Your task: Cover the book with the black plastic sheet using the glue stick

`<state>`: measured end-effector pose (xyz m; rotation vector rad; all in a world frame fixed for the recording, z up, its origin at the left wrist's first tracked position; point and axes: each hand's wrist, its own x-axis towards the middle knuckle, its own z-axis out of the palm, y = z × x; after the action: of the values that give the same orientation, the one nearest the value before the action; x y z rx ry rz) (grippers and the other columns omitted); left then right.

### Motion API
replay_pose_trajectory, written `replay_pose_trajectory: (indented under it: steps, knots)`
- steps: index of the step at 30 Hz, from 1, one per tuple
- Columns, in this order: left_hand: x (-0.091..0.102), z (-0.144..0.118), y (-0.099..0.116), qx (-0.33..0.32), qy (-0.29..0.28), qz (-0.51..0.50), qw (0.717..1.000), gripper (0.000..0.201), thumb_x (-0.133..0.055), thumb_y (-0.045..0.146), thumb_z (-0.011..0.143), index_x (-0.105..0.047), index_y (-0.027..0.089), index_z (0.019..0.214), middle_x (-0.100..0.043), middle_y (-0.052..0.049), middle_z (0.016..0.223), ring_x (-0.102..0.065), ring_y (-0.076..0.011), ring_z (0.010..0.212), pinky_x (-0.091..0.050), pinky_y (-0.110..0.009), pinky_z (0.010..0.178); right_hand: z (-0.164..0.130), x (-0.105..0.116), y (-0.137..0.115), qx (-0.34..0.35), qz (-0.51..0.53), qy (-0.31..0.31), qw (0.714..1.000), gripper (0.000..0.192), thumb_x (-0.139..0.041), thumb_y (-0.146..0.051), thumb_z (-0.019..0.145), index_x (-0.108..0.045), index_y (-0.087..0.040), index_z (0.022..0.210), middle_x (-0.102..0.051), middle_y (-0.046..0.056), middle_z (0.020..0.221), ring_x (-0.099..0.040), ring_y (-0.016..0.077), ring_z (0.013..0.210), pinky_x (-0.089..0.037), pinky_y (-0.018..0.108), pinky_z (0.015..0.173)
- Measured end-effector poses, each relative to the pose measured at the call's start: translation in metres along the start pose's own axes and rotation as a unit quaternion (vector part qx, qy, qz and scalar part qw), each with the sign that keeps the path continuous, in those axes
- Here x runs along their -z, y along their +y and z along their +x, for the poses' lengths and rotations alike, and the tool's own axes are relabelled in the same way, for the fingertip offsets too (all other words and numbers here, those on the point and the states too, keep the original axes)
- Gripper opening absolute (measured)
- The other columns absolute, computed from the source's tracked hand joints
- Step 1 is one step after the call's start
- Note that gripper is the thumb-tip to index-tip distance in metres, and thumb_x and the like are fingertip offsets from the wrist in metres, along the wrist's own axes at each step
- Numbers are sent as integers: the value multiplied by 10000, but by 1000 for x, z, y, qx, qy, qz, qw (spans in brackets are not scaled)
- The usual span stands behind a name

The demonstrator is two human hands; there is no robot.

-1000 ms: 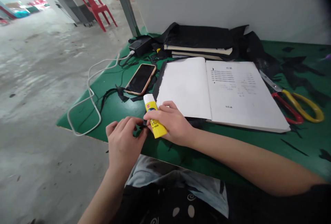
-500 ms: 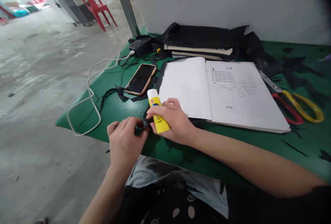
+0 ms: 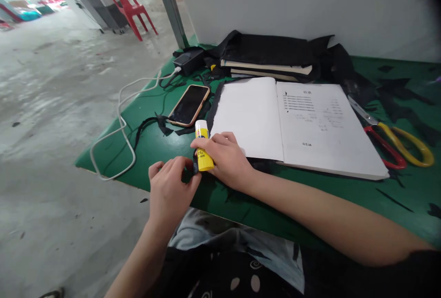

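A yellow glue stick (image 3: 204, 156) with a white end is gripped in my right hand (image 3: 229, 160), white end up and leaning slightly left. Its lower end is beside a small dark strip (image 3: 195, 162). My left hand (image 3: 170, 181) pinches that strip between thumb and forefinger, close to the table's front edge. Most of the strip is hidden by my fingers and the glue stick. An open book (image 3: 248, 114) with a black cover edge lies just beyond my right hand, showing a blank left page and a printed right page.
On the green table (image 3: 113, 146) lie a phone (image 3: 189, 105), a white cable (image 3: 120, 119), a black adapter (image 3: 189, 60) and black scraps (image 3: 163, 123). Black-covered books (image 3: 268, 50) are stacked behind the open book. Scissors (image 3: 389, 142) with red and yellow handles lie right. A red chair (image 3: 127, 6) stands beyond.
My right hand has shifted slightly left and turned the glue stick more upright, its lower end now nearer the strip. My left hand has moved slightly right, still pinching.
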<state>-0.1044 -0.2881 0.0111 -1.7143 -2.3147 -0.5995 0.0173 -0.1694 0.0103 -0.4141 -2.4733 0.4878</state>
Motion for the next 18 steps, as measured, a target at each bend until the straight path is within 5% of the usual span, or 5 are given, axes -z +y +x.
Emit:
replay_pose_trajectory:
  steps: [12, 18]
  knots:
    - [-4, 1, -6, -28, 51, 86, 995, 104, -559, 259, 779, -500, 207, 711, -582, 19, 612, -577, -169, 631, -315, -352, 782, -4, -1, 1, 66, -32, 34, 997, 291, -405, -198, 928, -491, -229, 1204, -602, 17, 783, -485, 179, 799, -285, 338, 818]
    - [-5, 0, -7, -23, 26, 81, 996, 108, -561, 282, 783, -515, 203, 726, -604, 7, 632, -588, -180, 642, -319, -354, 796, -5, 2, 0, 89, -18, 44, 995, 277, -413, -177, 926, -471, -231, 1191, -604, 1, 741, -510, 178, 802, -325, 353, 830]
